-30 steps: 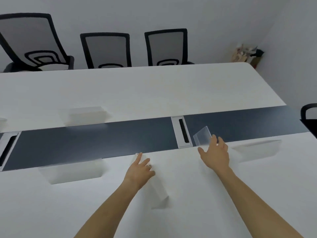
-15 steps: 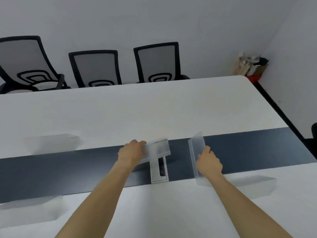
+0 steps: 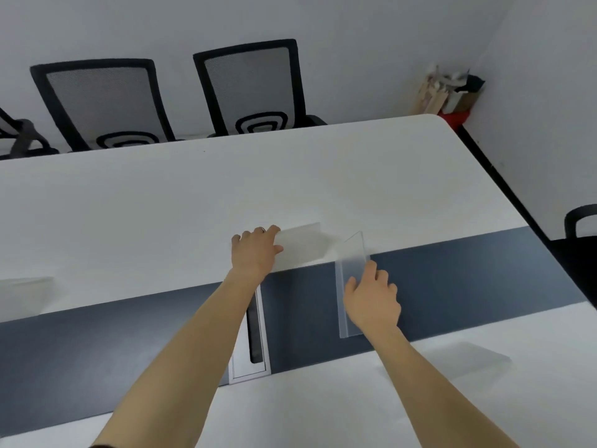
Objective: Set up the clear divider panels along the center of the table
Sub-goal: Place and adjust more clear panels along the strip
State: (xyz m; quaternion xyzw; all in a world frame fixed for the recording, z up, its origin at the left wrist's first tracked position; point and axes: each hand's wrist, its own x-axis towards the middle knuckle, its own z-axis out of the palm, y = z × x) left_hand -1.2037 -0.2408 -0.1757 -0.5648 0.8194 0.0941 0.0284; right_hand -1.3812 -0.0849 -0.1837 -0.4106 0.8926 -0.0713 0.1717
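Left hand (image 3: 255, 250) gripping the end of a clear panel (image 3: 302, 244) at the far edge of the dark centre strip (image 3: 452, 273), right hand (image 3: 371, 302) closed on a second clear panel (image 3: 350, 263) standing across that strip, white worktop (image 3: 161, 205).

on the table (image 3: 371, 176), one divider panel (image 3: 302, 245) sits at twelve o'clock from the cable port (image 3: 253, 344), another panel (image 3: 350, 286) at two o'clock; office chairs (image 3: 255, 88) stand behind the table.
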